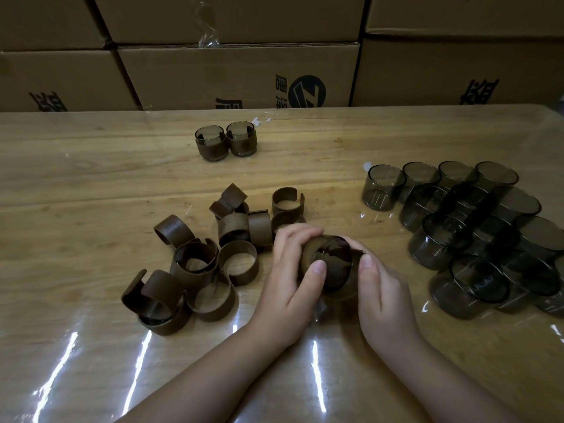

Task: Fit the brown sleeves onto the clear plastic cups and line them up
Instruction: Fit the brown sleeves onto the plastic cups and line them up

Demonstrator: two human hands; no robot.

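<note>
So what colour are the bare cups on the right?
Smoky grey, see-through bare cups; head view.

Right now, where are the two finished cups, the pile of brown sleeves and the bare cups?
finished cups (226, 142), head view, left one's sleeve
brown sleeves (195, 264), head view, a middle ring's wall
bare cups (383, 190), head view, nearest-left cup's wall

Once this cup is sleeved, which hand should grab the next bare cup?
Probably the right hand: the bare smoky cups are clustered on its side. The left hand sits next to the loose brown sleeves. Both currently grip the cup being sleeved.
</note>
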